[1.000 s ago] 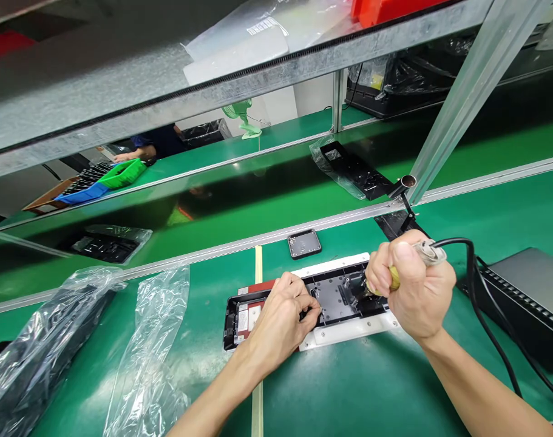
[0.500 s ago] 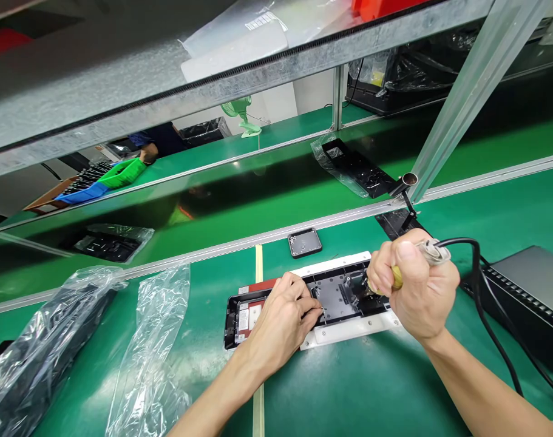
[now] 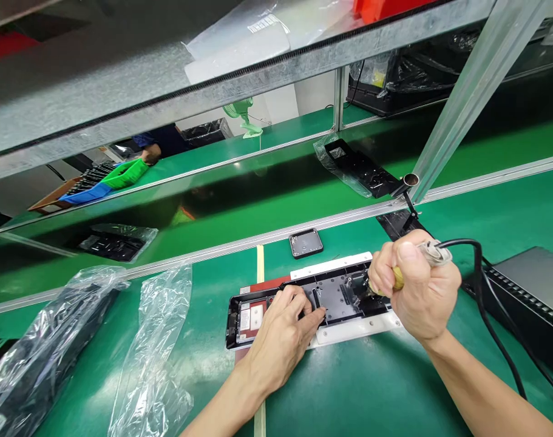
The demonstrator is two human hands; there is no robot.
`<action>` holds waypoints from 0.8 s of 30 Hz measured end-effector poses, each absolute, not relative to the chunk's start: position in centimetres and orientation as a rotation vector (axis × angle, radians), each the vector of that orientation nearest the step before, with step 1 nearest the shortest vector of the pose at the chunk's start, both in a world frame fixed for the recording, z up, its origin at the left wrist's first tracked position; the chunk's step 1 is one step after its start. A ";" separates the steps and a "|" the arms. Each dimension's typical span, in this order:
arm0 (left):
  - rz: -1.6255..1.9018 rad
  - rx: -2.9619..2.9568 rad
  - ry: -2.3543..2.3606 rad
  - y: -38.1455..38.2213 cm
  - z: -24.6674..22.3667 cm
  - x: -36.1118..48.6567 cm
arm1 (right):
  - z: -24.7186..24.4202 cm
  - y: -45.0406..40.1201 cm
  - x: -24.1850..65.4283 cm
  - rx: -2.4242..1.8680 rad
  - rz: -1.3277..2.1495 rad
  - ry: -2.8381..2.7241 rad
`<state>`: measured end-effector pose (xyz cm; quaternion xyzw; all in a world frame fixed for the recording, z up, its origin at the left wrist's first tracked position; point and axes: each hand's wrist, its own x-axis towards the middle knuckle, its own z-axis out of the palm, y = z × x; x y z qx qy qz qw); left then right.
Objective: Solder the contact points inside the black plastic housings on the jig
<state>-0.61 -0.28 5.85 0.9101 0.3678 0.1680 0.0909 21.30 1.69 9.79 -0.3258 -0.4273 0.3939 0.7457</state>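
A long black plastic housing (image 3: 335,297) lies between white strips (image 3: 349,331) of a fixture on the green bench. My left hand (image 3: 285,331) rests over its middle, fingers bent and pressed together on the housing; whatever they may hold is too small to make out. My right hand (image 3: 415,285) is wrapped round a corded tool with a yellow grip (image 3: 397,278), its lower end at the right part of the housing. The tool's tip is hard to see. Behind the housing sits a small black tray (image 3: 306,243) with small screws.
Plastic-wrapped black parts (image 3: 53,352) and a clear bag (image 3: 153,346) lie at left. A black box (image 3: 531,303) and cables are at right. A tool holder (image 3: 410,181) stands by the metal rail. Bagged parts lie on the green surface beyond, where a person's hand (image 3: 151,153) shows.
My left hand has shifted slightly, its fingers resting a little differently on the housing. My right hand holds the tool in nearly the same place. The whole view has moved slightly.
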 end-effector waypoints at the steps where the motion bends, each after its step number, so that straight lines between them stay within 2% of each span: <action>1: 0.506 2.684 1.095 -0.3 5.8 -0.7 | 9.7 1.6 21.3 -0.711 0.868 -0.935; 6: 0.569 2.542 1.227 2.2 6.4 -1.5 | 9.4 1.4 21.4 -0.742 0.892 -0.961; 11: 0.479 2.473 1.506 9.2 6.0 -2.2 | 9.1 1.4 21.3 -0.753 0.894 -0.993; 16: 0.299 2.472 1.692 14.4 4.3 -1.6 | 9.0 1.5 21.4 -0.751 0.898 -0.971; 24: -0.084 2.460 1.908 15.5 2.9 1.9 | 9.1 1.4 21.5 -0.729 0.901 -0.961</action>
